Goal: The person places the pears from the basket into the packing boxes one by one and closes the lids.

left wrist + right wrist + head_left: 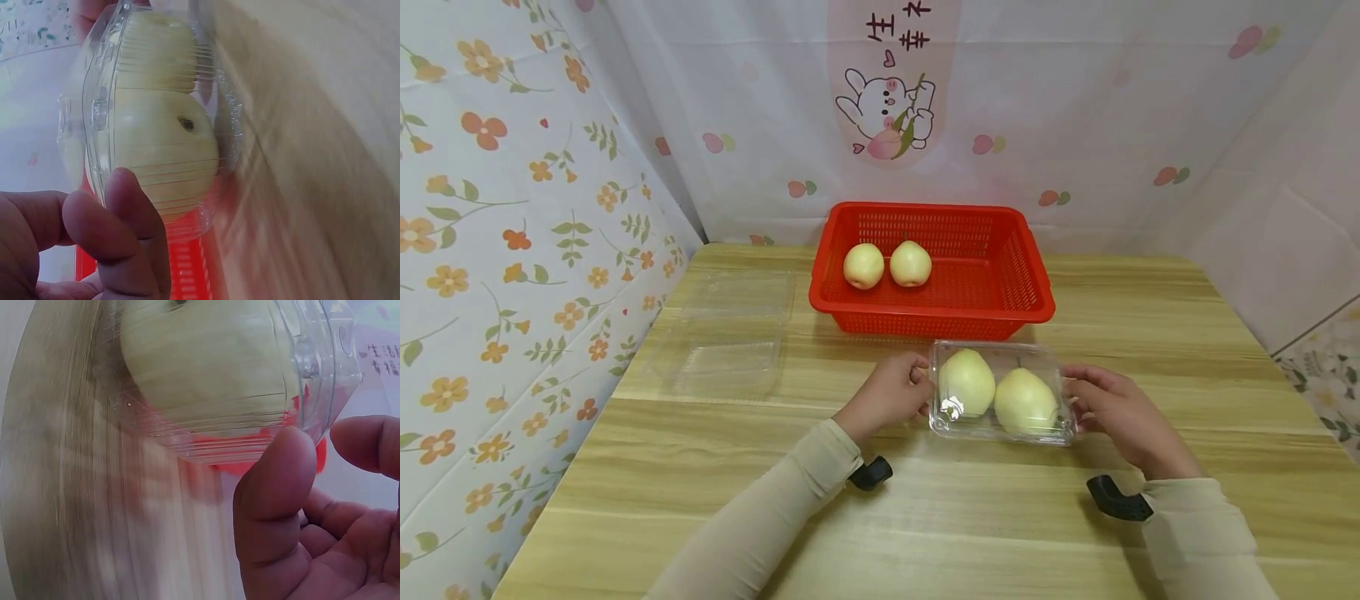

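A clear plastic clamshell box (1006,433) with its lid down encloses two pale yellow pears (967,385), lying side by side. My left hand (891,392) grips the box's left end with curled fingers. At the opposite end, my right hand (1116,412) holds it between thumb and fingers. In the left wrist view, fingertips (128,187) lie against the lid's edge, near a pear (165,144) behind ribbed plastic. The right wrist view has the thumb (281,469) right at the box's rim, with a pear (206,362) filling the inside.
Behind the box stands a red plastic basket (940,323) with two pears (911,264) in its left part. Another clear plastic container (730,358) lies on the wooden table (970,533) at the left. Patterned curtains (760,108) hang along the back and left side.
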{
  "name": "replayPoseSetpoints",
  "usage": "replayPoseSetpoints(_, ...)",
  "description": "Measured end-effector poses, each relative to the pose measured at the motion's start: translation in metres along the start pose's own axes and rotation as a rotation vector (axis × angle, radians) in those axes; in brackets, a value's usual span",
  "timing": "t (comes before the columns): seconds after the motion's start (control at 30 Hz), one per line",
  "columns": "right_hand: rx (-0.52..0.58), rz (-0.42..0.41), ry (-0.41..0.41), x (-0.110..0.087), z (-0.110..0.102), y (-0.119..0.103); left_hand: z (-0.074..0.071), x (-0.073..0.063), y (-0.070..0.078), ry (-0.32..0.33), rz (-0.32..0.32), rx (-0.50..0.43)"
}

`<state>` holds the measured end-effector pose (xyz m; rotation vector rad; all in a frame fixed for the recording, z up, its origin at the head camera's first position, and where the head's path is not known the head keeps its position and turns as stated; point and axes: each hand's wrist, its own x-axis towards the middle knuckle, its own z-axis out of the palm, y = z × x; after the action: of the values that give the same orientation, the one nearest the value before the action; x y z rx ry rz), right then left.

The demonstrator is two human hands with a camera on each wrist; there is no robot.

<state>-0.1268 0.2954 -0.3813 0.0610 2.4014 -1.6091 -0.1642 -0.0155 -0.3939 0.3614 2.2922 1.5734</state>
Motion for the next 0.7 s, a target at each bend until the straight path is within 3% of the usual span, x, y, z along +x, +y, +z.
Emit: replayPoseSetpoints(0.7,-0.069,0.015,-0.004,-0.011,-0.034,0.019,0.036,0.007,0.015,-0.015,-0.011,-0.032)
